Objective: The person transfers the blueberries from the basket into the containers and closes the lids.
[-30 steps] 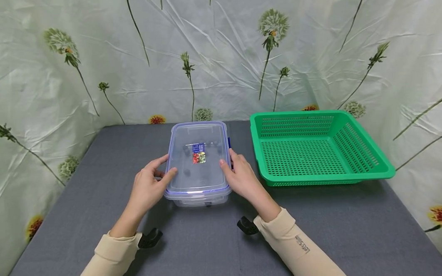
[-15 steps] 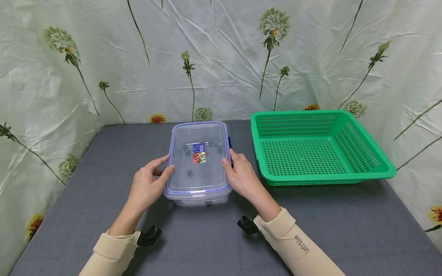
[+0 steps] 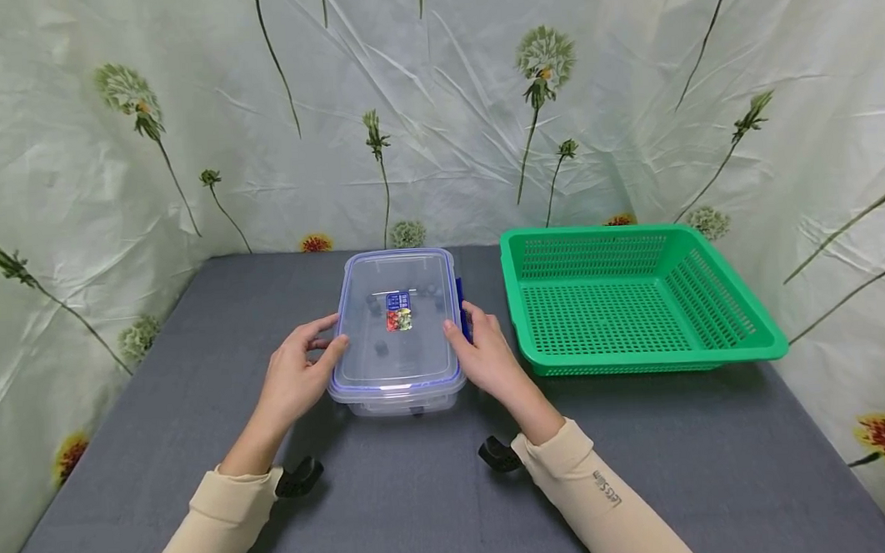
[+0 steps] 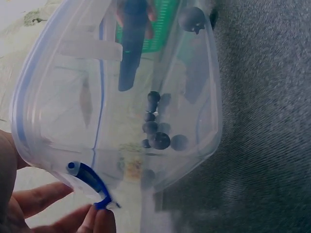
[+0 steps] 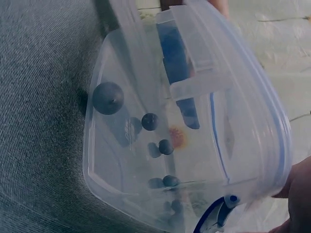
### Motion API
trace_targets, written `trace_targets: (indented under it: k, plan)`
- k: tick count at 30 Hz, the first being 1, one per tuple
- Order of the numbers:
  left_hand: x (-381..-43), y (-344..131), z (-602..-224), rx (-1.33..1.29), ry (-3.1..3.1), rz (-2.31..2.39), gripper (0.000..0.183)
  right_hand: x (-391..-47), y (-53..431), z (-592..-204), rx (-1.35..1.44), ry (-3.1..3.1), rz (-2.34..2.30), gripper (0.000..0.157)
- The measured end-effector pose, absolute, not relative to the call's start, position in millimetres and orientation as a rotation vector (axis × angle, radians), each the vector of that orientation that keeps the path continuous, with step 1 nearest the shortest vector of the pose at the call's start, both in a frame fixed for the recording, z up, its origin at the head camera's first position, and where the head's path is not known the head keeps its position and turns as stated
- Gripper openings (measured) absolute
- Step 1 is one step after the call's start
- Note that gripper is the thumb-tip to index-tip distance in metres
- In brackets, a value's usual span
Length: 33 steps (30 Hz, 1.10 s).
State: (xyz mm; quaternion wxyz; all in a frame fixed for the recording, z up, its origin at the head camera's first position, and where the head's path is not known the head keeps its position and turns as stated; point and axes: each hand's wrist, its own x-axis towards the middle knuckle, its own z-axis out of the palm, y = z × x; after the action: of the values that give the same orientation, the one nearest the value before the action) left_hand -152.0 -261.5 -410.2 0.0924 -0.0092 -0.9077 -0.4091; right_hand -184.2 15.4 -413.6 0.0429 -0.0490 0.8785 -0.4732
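Flanking the clear lidded container [image 3: 395, 333], your two hands sit one on each long side, so its long axis runs away from you, near edge to far edge, in the middle of the grey table [image 3: 647, 458]. Your left hand [image 3: 297, 376] wraps the left rim with the thumb up on the lid and fingers curled along the side; your right hand [image 3: 484, 358] does the same on the right rim, just beside the blue side clasp [image 3: 460, 305]. Both are equally close, each grasping the box at its near half. Small dark round pieces [image 4: 158, 138] lie loose on the container's floor, as the wrist views show through the plastic. The green basket [image 3: 739, 353] stands just right of the container, closer to your right hand, not touching it. Any shift rightward goes across the box's short axis.
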Motion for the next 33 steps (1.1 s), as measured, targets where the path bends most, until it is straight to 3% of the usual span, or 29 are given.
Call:
trace_targets:
  k: [7, 11, 18, 33]
  plan:
    - [-154.4, -265.6, -416.3, 0.157, -2.703, -1.562, 0.079, -191.7, 22.9, -422.0, 0.012, 2.35, -1.665, 0.086]
    - [-156.0, -266.9, -422.2, 0.277, -2.684, -1.847, 0.091, -194.7, 25.4, -427.1, 0.034, 2.151, -1.813, 0.085]
    - [-157.9, -265.3, -429.8, 0.294, -2.522, -2.201, 0.079, -196.4, 25.1, -433.4, 0.052, 2.016, -1.958, 0.074]
    - [-158.3, -265.0, -425.0, 0.334, -2.435, -2.085, 0.079, -194.1, 23.0, -432.7, 0.152, 2.046, -2.053, 0.078]
